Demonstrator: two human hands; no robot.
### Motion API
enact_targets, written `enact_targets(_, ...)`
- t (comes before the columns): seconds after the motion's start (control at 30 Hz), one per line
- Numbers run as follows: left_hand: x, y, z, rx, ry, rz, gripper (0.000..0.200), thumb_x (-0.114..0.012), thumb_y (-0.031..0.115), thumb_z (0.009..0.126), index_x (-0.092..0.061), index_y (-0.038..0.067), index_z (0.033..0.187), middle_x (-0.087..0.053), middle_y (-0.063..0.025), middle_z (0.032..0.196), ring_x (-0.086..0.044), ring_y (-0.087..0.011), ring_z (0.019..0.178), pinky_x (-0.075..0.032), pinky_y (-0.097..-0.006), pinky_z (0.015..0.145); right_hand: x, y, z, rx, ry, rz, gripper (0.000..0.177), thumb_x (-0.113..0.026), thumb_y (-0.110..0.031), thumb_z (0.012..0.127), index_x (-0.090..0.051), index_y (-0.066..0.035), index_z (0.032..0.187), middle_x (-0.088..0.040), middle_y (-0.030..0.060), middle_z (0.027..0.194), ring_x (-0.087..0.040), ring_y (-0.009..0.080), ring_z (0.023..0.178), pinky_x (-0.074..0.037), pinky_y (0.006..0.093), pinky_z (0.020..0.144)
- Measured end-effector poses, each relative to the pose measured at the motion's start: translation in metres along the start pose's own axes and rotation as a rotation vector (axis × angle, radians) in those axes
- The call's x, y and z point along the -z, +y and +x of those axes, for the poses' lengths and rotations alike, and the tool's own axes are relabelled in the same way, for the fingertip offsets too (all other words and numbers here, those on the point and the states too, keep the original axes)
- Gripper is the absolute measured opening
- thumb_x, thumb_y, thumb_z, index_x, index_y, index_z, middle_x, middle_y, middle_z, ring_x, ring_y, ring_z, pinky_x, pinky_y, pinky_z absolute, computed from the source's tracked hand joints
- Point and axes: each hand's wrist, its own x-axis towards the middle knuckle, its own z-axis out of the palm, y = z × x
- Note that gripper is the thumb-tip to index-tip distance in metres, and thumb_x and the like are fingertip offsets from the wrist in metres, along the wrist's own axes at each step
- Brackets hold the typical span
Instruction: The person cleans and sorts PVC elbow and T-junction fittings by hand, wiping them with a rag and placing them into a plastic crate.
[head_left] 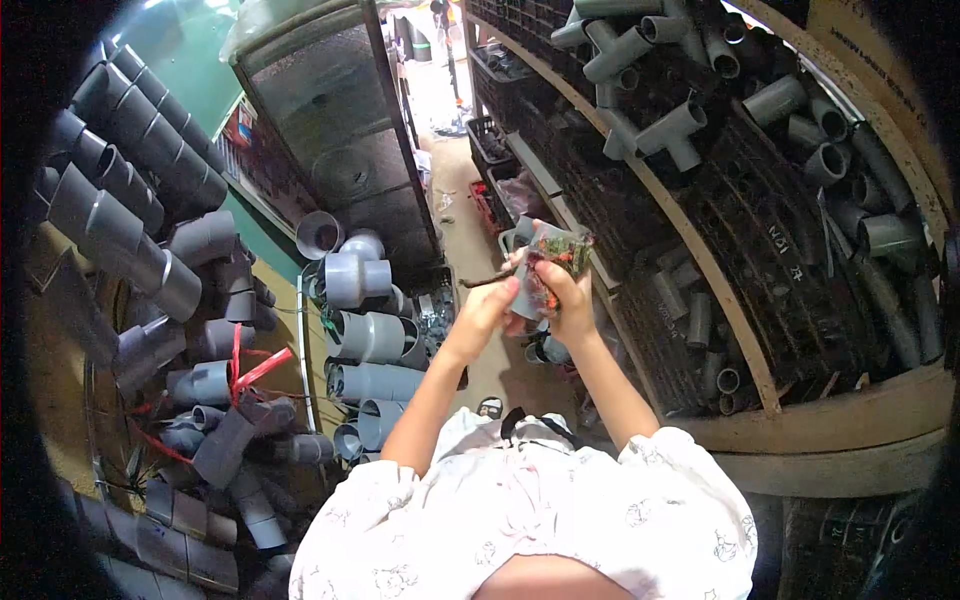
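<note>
Both hands are together in front of my chest, above the aisle floor. My right hand is closed around a crinkled clear plastic packet with red and green on it, thumb pressed on its near face. Close beside it, my left hand is closed on a grey piece that looks like a plastic pipe fitting, overlapping the packet in this view. A thin dark strip sticks out leftward over the left hand. The fingers on the far side are mostly hidden.
Grey pipe fittings are stacked along the left, some tied with red plastic string. Dark crates fill wooden shelving on the right, with more fittings on top. A tall mesh-front cabinet stands ahead, beside the narrow aisle floor.
</note>
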Motion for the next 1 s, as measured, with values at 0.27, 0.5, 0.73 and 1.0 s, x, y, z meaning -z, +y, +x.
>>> enact_targets(0.27, -0.024, -0.008, -0.001, 0.361, -0.339, -1.089, 0.051, -0.033, 0.046, 0.087, -0.042, 0.001, 0.111, -0.051, -0.0093, 0.088, -0.04, -0.0115, 0.048, -0.037, -0.0233, 0.05, 0.009, -0.012, 0.02, -0.011, -0.367, 0.267, 0.07, -0.053, -0.029, 0.072, -0.024, 0.0, 0.128, -0.054, 0.0166, 0.089, -0.054, 0.0248, 0.085, -0.042, 0.0364, 0.082)
enact_targets(0.5, -0.024, 0.006, -0.004, -0.023, 0.175, 0.114, 0.03, -0.06, 0.027, 0.078, -0.057, 0.0, 0.09, -0.057, -0.0044, 0.076, -0.052, -0.0099, 0.068, -0.042, -0.022, 0.058, 0.008, -0.012, 0.019, 0.087, -0.2, 0.135, 0.064, -0.056, -0.011, 0.069, -0.028, 0.0, 0.126, -0.055, 0.0138, 0.083, -0.056, 0.0221, 0.078, -0.046, 0.0346, 0.075)
enact_targets(0.73, -0.04, 0.011, -0.008, -0.429, 0.509, 1.174, 0.045, -0.067, 0.028, 0.066, -0.054, -0.005, 0.093, -0.056, -0.0177, 0.077, -0.056, -0.0248, 0.069, -0.044, -0.0342, 0.062, 0.0, -0.016, 0.022, 0.011, 0.095, 0.116, 0.064, -0.059, -0.012, 0.072, -0.026, -0.002, 0.126, -0.054, 0.0116, 0.082, -0.056, 0.0192, 0.073, -0.047, 0.0324, 0.069)
enact_targets(1.0, -0.025, 0.004, -0.005, -0.423, 0.434, 0.905, 0.03, -0.066, 0.022, 0.066, -0.057, -0.003, 0.081, -0.055, -0.0119, 0.062, -0.054, -0.0181, 0.055, -0.043, -0.0288, 0.052, -0.006, 0.002, 0.007, 0.174, 0.104, -0.055, 0.074, -0.056, -0.013, 0.076, -0.009, -0.006, 0.132, -0.055, 0.014, 0.082, -0.056, 0.0206, 0.077, -0.046, 0.0342, 0.072)
